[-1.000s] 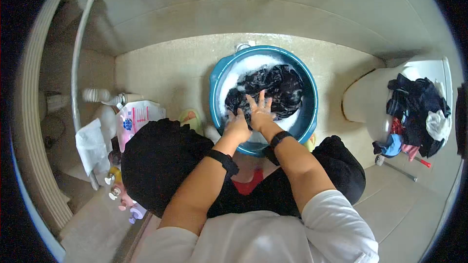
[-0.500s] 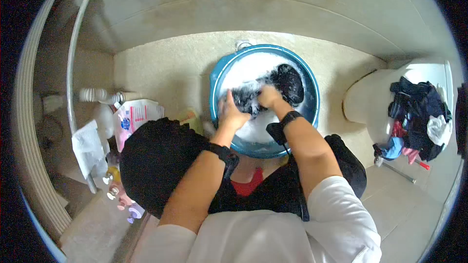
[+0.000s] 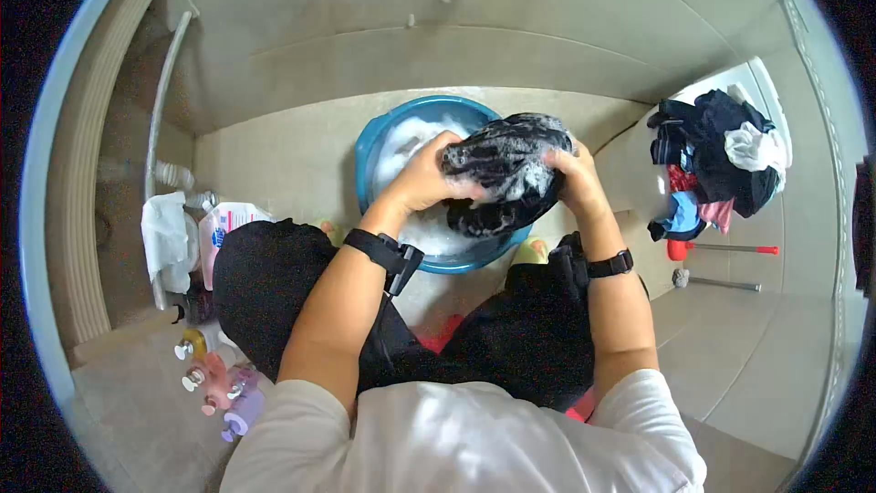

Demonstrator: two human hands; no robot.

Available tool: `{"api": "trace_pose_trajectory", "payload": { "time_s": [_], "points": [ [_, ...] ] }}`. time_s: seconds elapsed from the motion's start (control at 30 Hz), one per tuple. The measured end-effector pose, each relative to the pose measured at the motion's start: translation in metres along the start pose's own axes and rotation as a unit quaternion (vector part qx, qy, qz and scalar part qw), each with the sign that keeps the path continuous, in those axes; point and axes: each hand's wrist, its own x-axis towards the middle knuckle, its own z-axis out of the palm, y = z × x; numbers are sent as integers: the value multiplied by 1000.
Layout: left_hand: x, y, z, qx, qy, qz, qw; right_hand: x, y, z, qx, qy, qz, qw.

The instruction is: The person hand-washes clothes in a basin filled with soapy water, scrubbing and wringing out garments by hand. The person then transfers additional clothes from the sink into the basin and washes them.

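Observation:
A wet black garment (image 3: 506,173), streaked with white suds, is bunched between my two hands above a blue basin (image 3: 365,173). My left hand (image 3: 429,178) grips its left side, the thumb and fingers closed round the cloth. On the opposite side my right hand (image 3: 575,181) clasps the bundle, its fingers partly hidden by the fabric. White foam (image 3: 401,151) floats on the water in the basin. The garment overhangs the basin's right rim and hides part of it. What kind of garment it is cannot be made out.
Clothes (image 3: 721,151) are piled on a white surface at right, with a red-handled plunger (image 3: 730,246) below them. Pump bottles (image 3: 242,411) stand at lower left. A detergent bag (image 3: 219,233) and a white plastic bag (image 3: 172,242) are near a metal rail (image 3: 164,110).
Both hands were down in the suds; now they hold the black garment up, gathered into one bundle. My right hand has moved right, away from my left. The view has shifted.

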Motion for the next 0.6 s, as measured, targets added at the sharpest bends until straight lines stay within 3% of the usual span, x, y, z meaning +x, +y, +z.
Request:
{"api": "trace_pose_trajectory", "payload": {
  "time_s": [0.07, 0.13, 0.2, 0.33, 0.4, 0.47, 0.5, 0.53, 0.6],
  "points": [
    [-3, 1, 3, -199, 36, -91, 975, 1, 17, -3, 59, 55, 52, 995],
    [-4, -7, 2, -231, 62, -84, 967, 6, 21, 2, -11, 99, 58, 993],
    [-2, -16, -5, -424, 130, -114, 889, 22, 39, -5, -133, 124, 90, 979],
    [10, -32, -21, -516, 177, -218, 810, 27, 35, 6, -122, 60, 110, 985],
    [11, -45, -17, -528, 184, -240, 793, 32, 41, 12, -222, 89, 0, 971],
    [16, -33, -9, -542, 183, -262, 777, 37, 43, 34, -388, 53, -177, 903],
    [15, -19, -4, -577, 181, -274, 747, 33, 44, 49, -398, 31, -229, 888],
    [14, -10, 0, -611, 181, -286, 715, 23, 29, 72, -383, -3, -199, 902],
    [17, -32, 5, -621, 204, -232, 720, 14, 36, 102, -491, 9, -275, 827]
  ]
}}
